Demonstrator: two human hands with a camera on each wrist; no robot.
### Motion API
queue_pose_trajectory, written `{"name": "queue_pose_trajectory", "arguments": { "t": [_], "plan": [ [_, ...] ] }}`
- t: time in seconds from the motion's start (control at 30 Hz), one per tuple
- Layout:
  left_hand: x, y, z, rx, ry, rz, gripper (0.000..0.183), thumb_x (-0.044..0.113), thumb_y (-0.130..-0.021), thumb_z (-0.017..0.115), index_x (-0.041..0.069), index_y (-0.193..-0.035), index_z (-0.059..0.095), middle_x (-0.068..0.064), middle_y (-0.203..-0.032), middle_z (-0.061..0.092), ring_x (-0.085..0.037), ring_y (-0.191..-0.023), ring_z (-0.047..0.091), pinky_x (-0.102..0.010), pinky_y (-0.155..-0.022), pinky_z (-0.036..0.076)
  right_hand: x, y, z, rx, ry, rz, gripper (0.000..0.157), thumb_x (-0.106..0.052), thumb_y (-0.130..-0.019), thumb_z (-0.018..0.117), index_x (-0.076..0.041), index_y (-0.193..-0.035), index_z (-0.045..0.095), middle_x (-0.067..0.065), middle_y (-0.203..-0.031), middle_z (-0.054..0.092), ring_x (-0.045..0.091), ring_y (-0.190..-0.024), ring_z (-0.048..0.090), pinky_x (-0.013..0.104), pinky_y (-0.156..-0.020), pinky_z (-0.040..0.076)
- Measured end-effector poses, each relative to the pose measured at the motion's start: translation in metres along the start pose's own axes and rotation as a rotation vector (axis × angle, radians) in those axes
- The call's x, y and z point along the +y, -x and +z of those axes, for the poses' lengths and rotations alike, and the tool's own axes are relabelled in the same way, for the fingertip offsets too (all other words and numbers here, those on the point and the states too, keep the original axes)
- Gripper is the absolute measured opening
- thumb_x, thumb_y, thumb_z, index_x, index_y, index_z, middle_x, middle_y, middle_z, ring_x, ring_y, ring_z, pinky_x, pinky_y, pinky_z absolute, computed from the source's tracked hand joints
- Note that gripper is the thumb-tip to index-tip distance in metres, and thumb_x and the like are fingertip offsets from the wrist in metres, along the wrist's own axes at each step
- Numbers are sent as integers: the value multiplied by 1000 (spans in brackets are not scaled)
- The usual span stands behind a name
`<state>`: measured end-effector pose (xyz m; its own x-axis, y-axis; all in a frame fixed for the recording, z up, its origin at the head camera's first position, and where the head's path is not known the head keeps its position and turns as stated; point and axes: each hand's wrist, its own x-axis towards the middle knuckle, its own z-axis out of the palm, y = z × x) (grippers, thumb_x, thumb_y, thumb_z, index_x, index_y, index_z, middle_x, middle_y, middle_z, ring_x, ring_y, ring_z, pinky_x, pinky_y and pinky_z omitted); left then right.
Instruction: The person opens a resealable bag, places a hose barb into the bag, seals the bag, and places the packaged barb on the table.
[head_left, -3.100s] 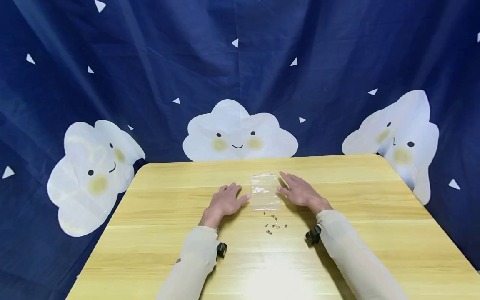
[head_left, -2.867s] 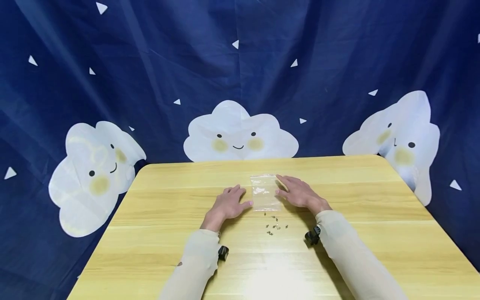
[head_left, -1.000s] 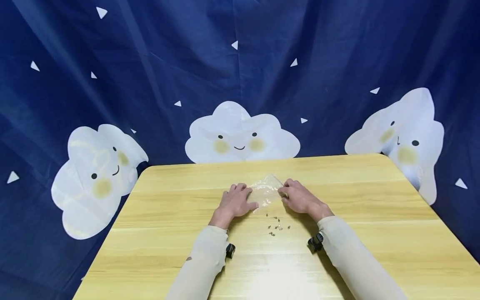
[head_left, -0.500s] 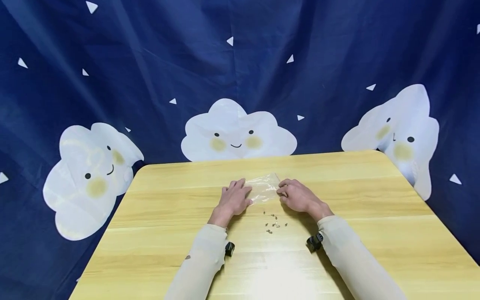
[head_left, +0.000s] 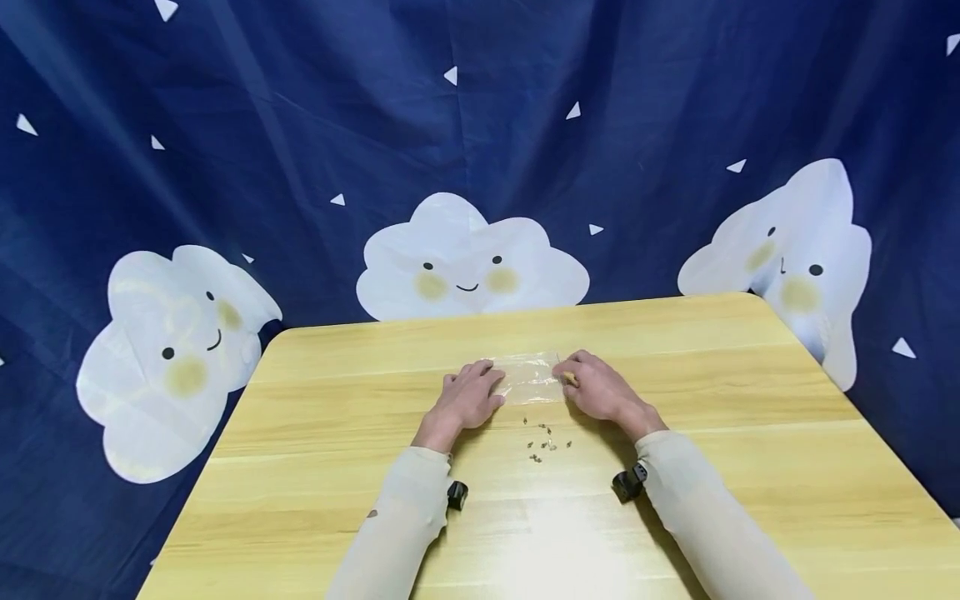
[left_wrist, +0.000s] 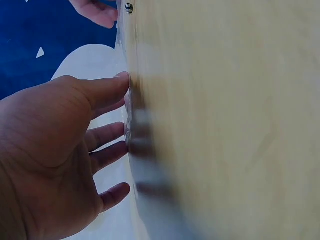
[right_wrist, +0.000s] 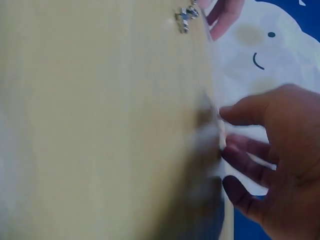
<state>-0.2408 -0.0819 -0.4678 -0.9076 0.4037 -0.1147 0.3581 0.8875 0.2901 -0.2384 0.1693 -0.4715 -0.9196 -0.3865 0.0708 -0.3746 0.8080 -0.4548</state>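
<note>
A clear zip bag (head_left: 528,379) lies flat on the wooden table between the two hands, its zip edge toward the right. At its left edge is my left hand (head_left: 467,397), fingers spread and fairly straight; in the left wrist view the fingertips (left_wrist: 122,80) of this hand rest along the plastic. My right hand (head_left: 597,390) holds the bag's right edge, thumb and forefinger bent toward each other. In the right wrist view its fingertips (right_wrist: 227,150) meet the plastic edge. Several small shiny metal pieces (right_wrist: 184,20) lie loose just in front of the bag.
The table (head_left: 337,417) is light wood with rounded far corners. Behind it hangs a dark blue curtain (head_left: 510,150) printed with smiling white clouds and small triangles. Black wrist cameras (head_left: 628,483) sit on both sleeves.
The bag has turned from zip edge at the far side to zip edge at the right. Both hands came in onto its edges, and the right fingers bent. The metal pieces stayed on the table.
</note>
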Motion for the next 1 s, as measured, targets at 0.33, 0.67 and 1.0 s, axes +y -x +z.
{"name": "queue_pose_trajectory", "arguments": {
  "t": [0.33,0.67,1.0],
  "plan": [
    [-1,-2,-1,7,6,9,45,35,-97,54,28,-141,50,-7,-156,33,-31,-140,36,-56,-102,33,-3,-13,5,14,-285,158,58,-6,-92,58,-3,-145,38,17,-116,63,33,-112,59,48,-99,46],
    [4,-5,0,57,36,65,38,23,-94,60,22,-132,60,-4,-143,48,-26,-129,42,-47,-101,38,-3,-15,4,44,-695,317,48,-21,-102,41,-10,-148,37,14,-108,59,21,-83,56,29,-68,48],
    [8,-14,7,16,368,153,59,-15,-78,54,15,-128,62,1,-121,63,-16,-108,60,-30,-97,49,-8,-16,8,10,-726,337,37,-18,-99,48,-15,-135,56,11,-95,62,24,-79,58,30,-64,50]
  ]
}}
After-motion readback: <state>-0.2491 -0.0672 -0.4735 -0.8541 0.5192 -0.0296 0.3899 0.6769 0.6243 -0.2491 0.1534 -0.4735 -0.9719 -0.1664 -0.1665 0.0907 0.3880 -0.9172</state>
